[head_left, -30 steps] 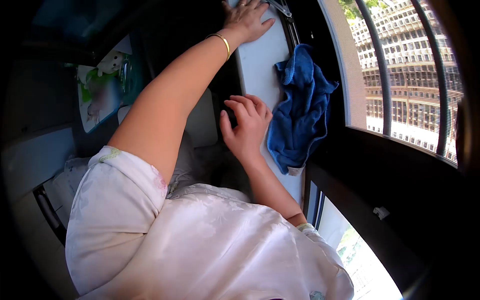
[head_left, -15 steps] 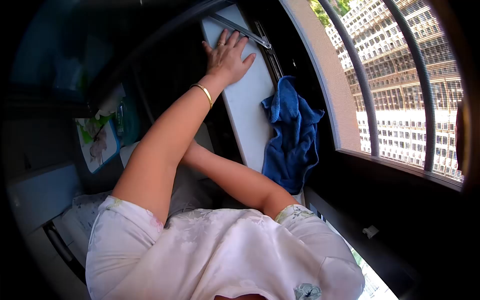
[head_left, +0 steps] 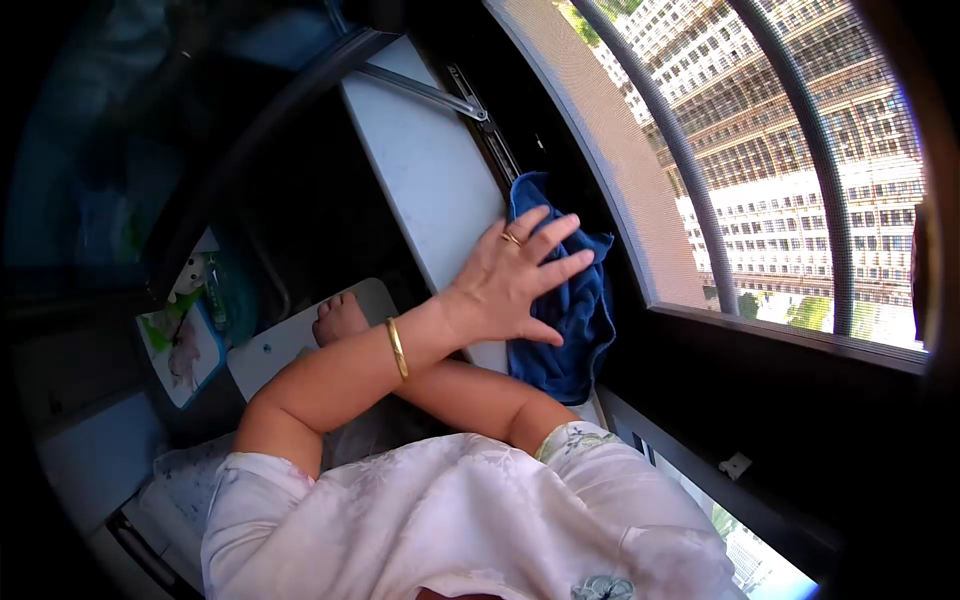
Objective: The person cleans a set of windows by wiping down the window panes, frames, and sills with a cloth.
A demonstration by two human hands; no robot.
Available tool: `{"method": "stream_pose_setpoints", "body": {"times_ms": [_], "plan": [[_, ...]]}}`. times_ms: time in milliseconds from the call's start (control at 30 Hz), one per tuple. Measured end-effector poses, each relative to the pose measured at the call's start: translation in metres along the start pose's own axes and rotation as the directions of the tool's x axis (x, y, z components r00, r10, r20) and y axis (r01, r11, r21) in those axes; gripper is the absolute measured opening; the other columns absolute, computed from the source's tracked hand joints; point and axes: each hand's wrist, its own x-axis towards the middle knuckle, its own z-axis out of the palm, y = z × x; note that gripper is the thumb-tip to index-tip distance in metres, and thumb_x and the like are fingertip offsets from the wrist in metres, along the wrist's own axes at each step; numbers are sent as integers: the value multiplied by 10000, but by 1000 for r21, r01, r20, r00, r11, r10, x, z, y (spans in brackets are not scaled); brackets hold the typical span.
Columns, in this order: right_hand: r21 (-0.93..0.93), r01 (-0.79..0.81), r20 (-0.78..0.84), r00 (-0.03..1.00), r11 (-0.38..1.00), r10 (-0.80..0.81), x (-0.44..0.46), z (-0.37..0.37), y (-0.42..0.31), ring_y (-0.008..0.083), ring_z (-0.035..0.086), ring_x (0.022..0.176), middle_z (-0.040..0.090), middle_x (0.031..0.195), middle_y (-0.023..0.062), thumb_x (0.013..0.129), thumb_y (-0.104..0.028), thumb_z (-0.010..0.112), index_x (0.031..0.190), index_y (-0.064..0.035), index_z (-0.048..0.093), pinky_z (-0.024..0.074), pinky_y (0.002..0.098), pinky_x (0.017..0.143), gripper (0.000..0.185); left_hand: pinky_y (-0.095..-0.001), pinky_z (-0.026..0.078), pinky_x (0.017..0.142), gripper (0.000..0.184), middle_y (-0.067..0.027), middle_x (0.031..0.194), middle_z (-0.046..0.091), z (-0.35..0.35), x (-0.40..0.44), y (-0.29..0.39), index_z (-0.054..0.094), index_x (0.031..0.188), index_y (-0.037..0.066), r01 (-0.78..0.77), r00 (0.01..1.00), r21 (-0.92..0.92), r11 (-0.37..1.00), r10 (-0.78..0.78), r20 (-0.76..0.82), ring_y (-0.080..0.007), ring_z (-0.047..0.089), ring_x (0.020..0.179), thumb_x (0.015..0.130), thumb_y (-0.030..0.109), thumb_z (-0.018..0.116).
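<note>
Spread wide, my left hand [head_left: 515, 275], with a ring and a gold bracelet [head_left: 397, 348], is over the crumpled blue cloth [head_left: 560, 345], thumb and fingers apart. Whether its fingers touch the cloth is unclear. The cloth lies on the white ledge [head_left: 420, 170] beside the window. Under the left forearm, my right arm crosses to the left. My right hand [head_left: 340, 320] rests on a pale flat surface [head_left: 270, 350], its fingers short in view and slightly apart. No object shows in it, and its palm is hidden.
A barred window [head_left: 780, 180] is on the right. A metal stay arm [head_left: 425, 92] spans the ledge's far end, near a dark window frame [head_left: 270, 115]. At left are a floral-patterned board [head_left: 183, 350] and a greenish bottle [head_left: 216, 295].
My left hand has come back from the ledge's far part to the blue cloth. My right hand has moved from beside the cloth to the left, under the left arm. The view has shifted.
</note>
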Motion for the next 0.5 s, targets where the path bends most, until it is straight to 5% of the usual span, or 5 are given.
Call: {"method": "stream_pose_setpoints", "body": {"times_ms": [167, 267, 367, 467, 500], "plan": [[31, -41, -90, 995, 999, 43, -24, -34, 7, 233, 533, 1084, 619, 1095, 54, 891, -277, 526, 1054, -99, 659, 391, 373, 895, 276, -390, 450, 709, 246, -36, 885, 509, 13, 11, -27, 557, 790, 141, -28, 1000, 153, 988, 26, 11, -255, 515, 911, 580, 108, 680], [899, 373, -389, 921, 229, 26, 12, 53, 2, 234, 513, 1143, 598, 1178, 80, 942, -283, 486, 1123, -85, 623, 373, 376, 968, 301, -389, 456, 821, 235, -106, 951, 544, -39, 25, -81, 544, 847, 90, 354, 871, 307, 883, -192, -452, -304, 524, 922, 670, 100, 699], [409, 251, -443, 895, 877, -50, 20, 50, -3, 223, 505, 1163, 580, 1215, 77, 950, -263, 498, 1200, -90, 577, 385, 393, 977, 315, -397, 436, 941, 252, -118, 1017, 607, -78, 43, -110, 569, 945, 45, 296, 802, 299, 907, -66, -594, -336, 548, 1011, 726, 62, 692], [483, 270, -497, 868, 833, 7, 8, 29, -6, 212, 496, 1183, 561, 1251, 75, 958, -243, 511, 1278, -95, 531, 398, 409, 986, 354, -547, 282, 1067, 400, -131, 1238, 588, -70, 66, -110, 602, 1165, 71, 387, 874, 592, 707, -77, -480, -321, 494, 1215, 781, 180, 618], [780, 370, -479, 872, 504, 103, -6, 14, -3, 203, 481, 1198, 548, 1270, 69, 958, -231, 512, 1300, -98, 516, 389, 404, 998, 367, -571, 238, 1080, 436, -122, 1262, 579, -54, 70, -112, 603, 1186, 85, 389, 903, 571, 723, -176, -393, -306, 471, 1246, 776, 234, 619]]}}
